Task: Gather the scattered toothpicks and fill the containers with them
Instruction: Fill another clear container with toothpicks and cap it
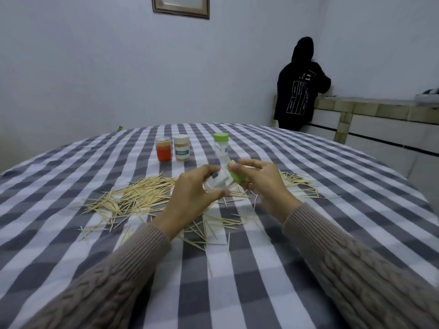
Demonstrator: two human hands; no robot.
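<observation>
Many toothpicks [140, 195] lie scattered over the checked tablecloth [71, 233], with a smaller heap [297, 181] to the right. My left hand [190, 193] grips a clear container [217, 180] with a white label, tilted above the cloth. My right hand [259, 184] holds its green lid [236, 174] at the container's mouth. Whether the lid sits on or off is unclear. Farther back stand an orange-filled jar [163, 149], a jar [181, 148] with a cream lid and toothpicks inside, and a clear bottle [221, 146] with a green cap.
The table is round and its far edge curves behind the jars. A person in a black hooded top [299, 89] stands at the back right, facing away beside a tiled counter [380, 110]. A framed picture [180, 5] hangs on the wall.
</observation>
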